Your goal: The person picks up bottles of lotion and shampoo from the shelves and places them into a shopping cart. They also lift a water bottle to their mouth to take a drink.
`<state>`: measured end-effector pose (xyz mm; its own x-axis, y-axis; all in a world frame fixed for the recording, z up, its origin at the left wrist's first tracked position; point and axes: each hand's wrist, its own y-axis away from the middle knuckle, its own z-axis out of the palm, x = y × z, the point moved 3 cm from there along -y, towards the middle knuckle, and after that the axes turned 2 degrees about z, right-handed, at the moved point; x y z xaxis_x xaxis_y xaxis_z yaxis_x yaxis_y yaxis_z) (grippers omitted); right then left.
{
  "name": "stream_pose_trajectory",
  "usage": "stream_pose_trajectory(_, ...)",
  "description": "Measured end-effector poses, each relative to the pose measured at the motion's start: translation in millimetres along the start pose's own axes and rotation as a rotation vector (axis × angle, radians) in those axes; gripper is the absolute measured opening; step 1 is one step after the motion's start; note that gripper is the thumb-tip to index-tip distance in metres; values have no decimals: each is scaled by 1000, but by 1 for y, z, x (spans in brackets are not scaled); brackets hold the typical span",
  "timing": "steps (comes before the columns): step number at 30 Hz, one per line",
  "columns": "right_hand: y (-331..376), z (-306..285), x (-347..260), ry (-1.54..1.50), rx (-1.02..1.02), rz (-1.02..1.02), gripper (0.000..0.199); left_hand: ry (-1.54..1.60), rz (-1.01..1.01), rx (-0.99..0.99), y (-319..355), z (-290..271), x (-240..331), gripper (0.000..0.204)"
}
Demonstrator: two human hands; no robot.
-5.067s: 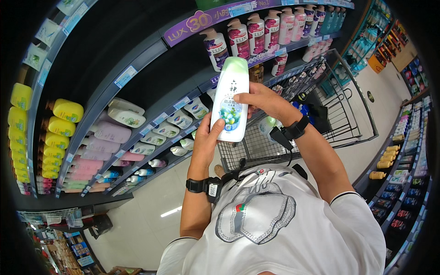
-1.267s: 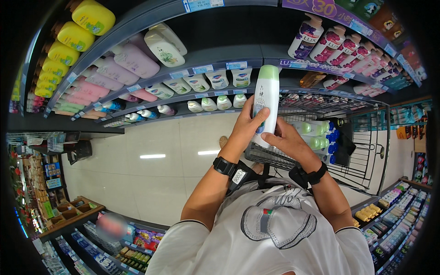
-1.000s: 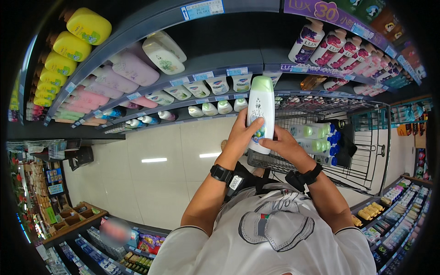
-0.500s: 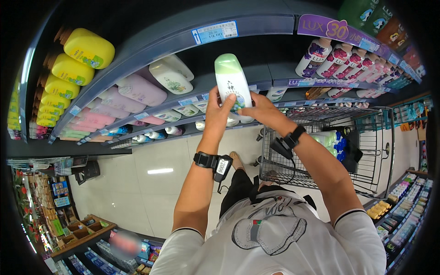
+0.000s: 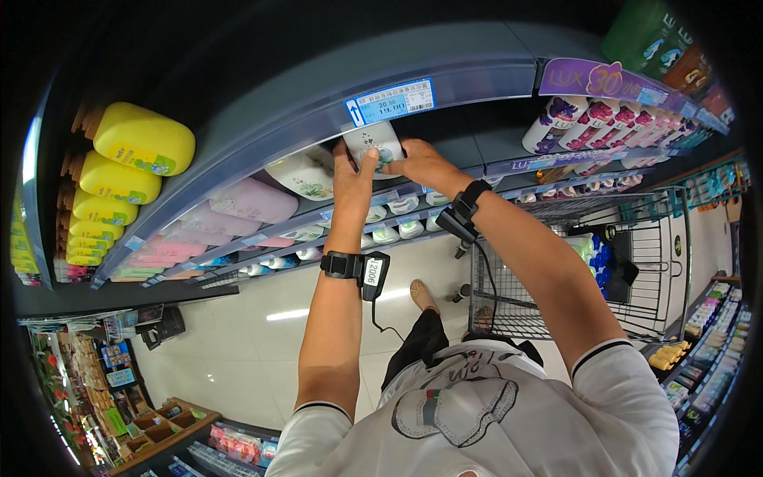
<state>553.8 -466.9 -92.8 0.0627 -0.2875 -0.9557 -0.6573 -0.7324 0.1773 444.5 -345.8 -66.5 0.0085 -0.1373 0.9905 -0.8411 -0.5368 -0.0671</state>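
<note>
A white bottle with a leafy print is between my two hands at the shelf. Its top goes out of sight behind the shelf edge above. My left hand grips its left side with the thumb across the front. From the right, my right hand curls its fingers onto the lower right part. Just left of it lies another white bottle with a green plant print. Pale purple bottles line the same shelf further left.
Overhead runs a shelf edge with a blue-and-white price label. Yellow bottles stand at the left, pump bottles at the right. A wire shopping cart with bottles in it stands to my right. Pale floor tiles lie below.
Both hands have moved forward and a little left, carrying the bottle from in front of the shelf to under its upper edge. The bottle's green top is now hidden.
</note>
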Motion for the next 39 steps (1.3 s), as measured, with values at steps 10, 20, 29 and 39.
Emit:
stream_pose_trajectory(10,-40,4,28,189,28,27,59,-123,113,40,-28,1,-37,56)
stream_pose_trajectory(20,-81,0,42,435,102,-147,68,-261,152,192,-44,11,-27,59)
stream_pose_trajectory(29,27,-33,51,49,402,-190,53,-171,53,119,23,21,-65,72)
stream_pose_trajectory(39,276,-130,213,-385,657,246,29,-203,-264,-160,161,79,-55,71)
